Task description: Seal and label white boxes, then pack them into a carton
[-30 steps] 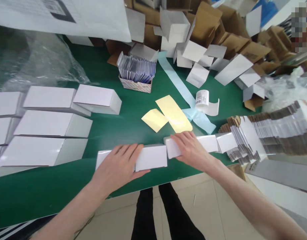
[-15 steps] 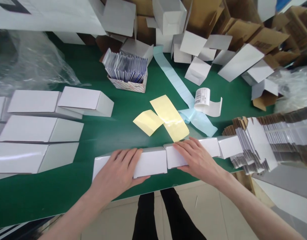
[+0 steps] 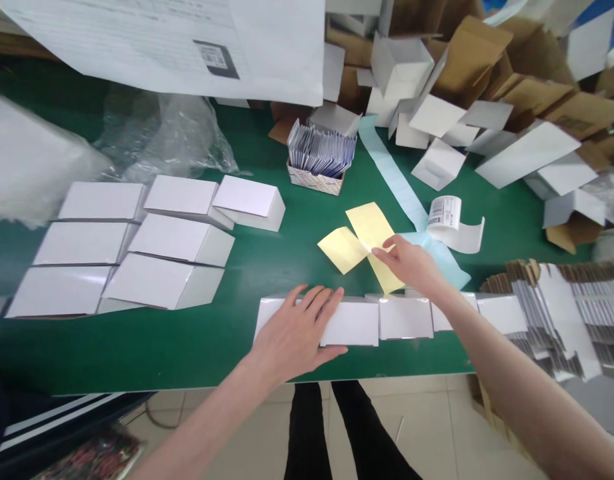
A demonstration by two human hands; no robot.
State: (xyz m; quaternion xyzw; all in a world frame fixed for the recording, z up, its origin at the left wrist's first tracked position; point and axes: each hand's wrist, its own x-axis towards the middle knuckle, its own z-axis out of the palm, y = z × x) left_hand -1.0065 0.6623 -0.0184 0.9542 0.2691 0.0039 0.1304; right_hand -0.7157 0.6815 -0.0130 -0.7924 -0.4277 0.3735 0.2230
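Note:
A row of white boxes [image 3: 405,318] lies along the table's front edge. My left hand [image 3: 297,330] rests over the leftmost boxes of the row, fingers spread across their tops with the thumb at the front side. Above the row, my right hand [image 3: 407,263] is at the yellow label sheets [image 3: 369,227], its thumb and fingertips pinched together over the larger sheet. Whether anything is between those fingertips is too small to tell. A light blue strip [image 3: 397,183] and a white label roll [image 3: 444,213] are beyond my right hand.
Several white boxes [image 3: 159,280] stand in rows at the left. A small box of packets [image 3: 319,157] is at the back middle. Opened cartons [image 3: 487,53] crowd the back right. Flattened boxes [image 3: 567,320] are stacked at the right, and clear plastic [image 3: 177,133] lies at the back left.
My right hand has left the box row and moved up to the yellow sheets, its fingers now pinched. My left hand remains on the boxes. The view has shifted left.

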